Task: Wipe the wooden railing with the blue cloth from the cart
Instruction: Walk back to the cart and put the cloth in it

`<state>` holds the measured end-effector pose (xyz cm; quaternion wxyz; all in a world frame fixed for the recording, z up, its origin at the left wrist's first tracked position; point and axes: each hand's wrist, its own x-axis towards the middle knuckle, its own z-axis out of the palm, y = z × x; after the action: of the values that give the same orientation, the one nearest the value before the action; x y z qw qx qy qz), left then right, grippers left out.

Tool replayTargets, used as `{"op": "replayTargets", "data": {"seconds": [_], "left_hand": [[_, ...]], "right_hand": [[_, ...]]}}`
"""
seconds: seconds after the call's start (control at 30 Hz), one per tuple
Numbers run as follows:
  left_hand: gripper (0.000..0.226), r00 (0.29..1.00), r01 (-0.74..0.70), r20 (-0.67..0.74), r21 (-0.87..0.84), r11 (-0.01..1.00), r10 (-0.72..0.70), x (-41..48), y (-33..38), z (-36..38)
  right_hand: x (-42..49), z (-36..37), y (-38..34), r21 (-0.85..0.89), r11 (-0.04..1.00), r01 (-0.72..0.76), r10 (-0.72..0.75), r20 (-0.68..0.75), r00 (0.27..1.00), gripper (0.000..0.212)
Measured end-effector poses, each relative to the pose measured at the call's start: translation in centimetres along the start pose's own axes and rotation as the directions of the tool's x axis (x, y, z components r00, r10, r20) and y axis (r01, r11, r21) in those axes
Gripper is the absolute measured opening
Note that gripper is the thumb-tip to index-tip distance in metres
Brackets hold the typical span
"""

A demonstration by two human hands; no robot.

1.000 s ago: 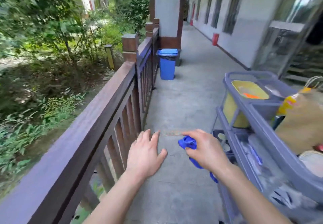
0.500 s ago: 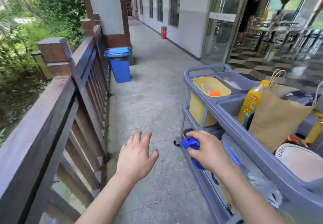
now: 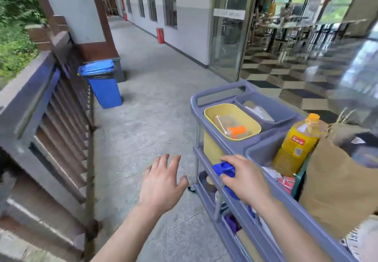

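Note:
The blue cloth [image 3: 224, 169] is bunched in my right hand [image 3: 245, 178], which hovers over the near edge of the grey cart [image 3: 214, 96] on the right. My left hand [image 3: 161, 182] floats open above the concrete floor, fingers spread, holding nothing. The dark wooden railing [image 3: 26, 100] runs along the left side, well away from both hands and blurred.
On the cart stand a yellow bin [image 3: 212, 149], an orange-yellow bottle [image 3: 294, 145] and a brown paper bag [image 3: 335, 182]. A blue trash bin [image 3: 104, 85] stands by the railing farther ahead. Glass doors [image 3: 227, 26] are at the right.
The view has swung right, away from the railing and toward the cart. My right hand with the cloth now sits over the cart's edge. My left hand stays open.

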<state>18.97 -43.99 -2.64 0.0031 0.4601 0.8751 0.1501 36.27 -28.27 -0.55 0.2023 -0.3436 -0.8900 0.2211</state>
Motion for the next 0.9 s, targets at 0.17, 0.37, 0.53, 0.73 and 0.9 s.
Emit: {"op": "replayTargets", "data": {"seconds": [0.17,0.37,0.53,0.73,0.9], "left_hand": [[0.061,0.993,-0.113,0.030,-0.021,0.993,0.113,8.1,-0.6,1.7],[0.062,0.939,-0.334,0.066,-0.045,0.942,0.336,17.8,-0.9,4.3],[0.062,0.841,-0.515,0.143,-0.084,0.853,0.521,24.4,-1.2,6.2],[0.065,0.733,-0.650,0.201,-0.074,0.756,0.650,29.9,0.5,8.6],[0.060,0.670,-0.729,0.175,-0.028,0.684,0.721,33.0,3.5,10.8]], "right_hand": [[4.6,0.9,1.7,-0.016,0.997,-0.080,0.079,-0.056,0.995,0.042],[8.9,2.7,3.7,-0.074,0.960,-0.270,0.255,-0.171,0.952,0.045],[11.2,4.4,3.7,-0.056,0.880,-0.472,0.445,-0.248,0.860,0.044],[13.0,5.1,4.7,-0.007,0.766,-0.643,0.592,-0.381,0.710,0.042],[15.1,4.8,7.1,0.098,0.744,-0.661,0.609,-0.506,0.611,0.038]]}}
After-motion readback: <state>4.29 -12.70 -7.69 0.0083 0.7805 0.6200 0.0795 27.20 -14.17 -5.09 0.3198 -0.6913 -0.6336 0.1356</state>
